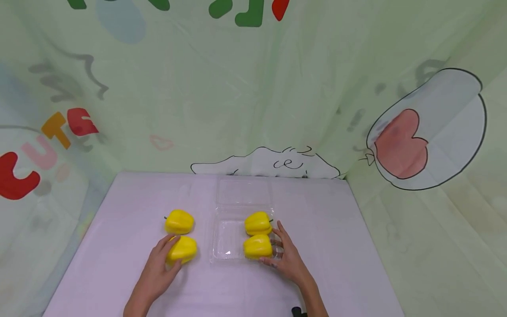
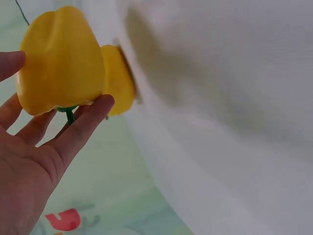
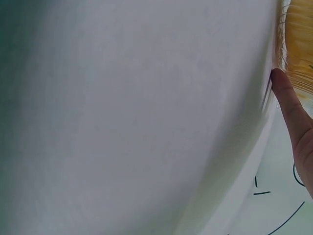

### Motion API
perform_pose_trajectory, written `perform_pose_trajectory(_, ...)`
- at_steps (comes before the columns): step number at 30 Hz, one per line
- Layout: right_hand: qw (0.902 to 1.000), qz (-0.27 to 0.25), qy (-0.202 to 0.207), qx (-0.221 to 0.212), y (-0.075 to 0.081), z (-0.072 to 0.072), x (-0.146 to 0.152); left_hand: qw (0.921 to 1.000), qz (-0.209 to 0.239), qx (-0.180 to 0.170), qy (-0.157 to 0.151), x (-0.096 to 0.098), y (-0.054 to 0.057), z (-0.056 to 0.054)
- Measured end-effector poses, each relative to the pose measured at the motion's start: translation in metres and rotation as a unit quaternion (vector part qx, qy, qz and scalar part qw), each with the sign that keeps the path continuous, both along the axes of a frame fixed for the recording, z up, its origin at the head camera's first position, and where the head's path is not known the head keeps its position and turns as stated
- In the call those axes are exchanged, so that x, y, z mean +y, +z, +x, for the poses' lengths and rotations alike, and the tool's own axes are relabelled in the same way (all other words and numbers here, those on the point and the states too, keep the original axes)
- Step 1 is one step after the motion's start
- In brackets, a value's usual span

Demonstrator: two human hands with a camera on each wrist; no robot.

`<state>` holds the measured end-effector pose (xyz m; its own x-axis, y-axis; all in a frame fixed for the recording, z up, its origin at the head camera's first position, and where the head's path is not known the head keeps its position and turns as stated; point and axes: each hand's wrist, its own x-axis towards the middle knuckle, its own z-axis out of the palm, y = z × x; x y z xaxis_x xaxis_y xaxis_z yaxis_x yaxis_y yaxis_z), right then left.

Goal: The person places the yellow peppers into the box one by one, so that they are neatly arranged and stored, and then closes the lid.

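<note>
While the left hand (image 1: 156, 268) has its thumb and fingers curled round the near-left pepper (image 1: 184, 248), the step in hand looks like securing that hold as the right hand (image 1: 291, 262) steadies the clear container (image 1: 227, 242); to do it well, I would judge, the left thumb and fingers should bear evenly on opposite sides of the yellow body, sparing the green stem (image 2: 69, 113), since the smooth, rounded skin looks apt to roll; the right hand, its fingers and thumb spread against the container's right side, had best press lightly, because the thin plastic would likely flex or slide; the near-left pepper lies within the left hand's grasp, left of the container and apart from it, though whether it is off the table (image 1: 222, 290) I cannot tell; the far-left pepper (image 1: 179, 221) lies just beyond that hand; inside the container, along its right side, the far-right pepper (image 1: 257, 223) and near-right pepper (image 1: 257, 246) lie close together, just beside the right hand's fingers.
</note>
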<state>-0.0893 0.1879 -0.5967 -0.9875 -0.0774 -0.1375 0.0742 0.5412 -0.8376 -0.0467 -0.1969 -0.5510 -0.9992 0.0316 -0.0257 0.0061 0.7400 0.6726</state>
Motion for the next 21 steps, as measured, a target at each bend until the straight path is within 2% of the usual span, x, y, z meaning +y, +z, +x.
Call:
perform_pose_trajectory(7,1.0,0.005,-0.004,0.001,0.0,0.0,-0.001,0.9985,-0.004,0.05,-0.024,0.013,0.021,0.003)
perform_pose_trajectory(10,1.0,0.007,-0.003,0.001,0.0,0.001,-0.002,0.9973,-0.013,0.059,-0.04,0.021,0.029,0.001)
perform_pose_trajectory(15,1.0,0.008,-0.001,-0.002,0.0,0.001,-0.001,0.9955,-0.017,0.068,-0.063,0.032,0.035,-0.001)
perform_pose_trajectory(21,1.0,0.008,0.001,0.001,0.001,0.002,-0.001,0.9931,-0.01,0.081,-0.084,0.044,0.036,-0.006)
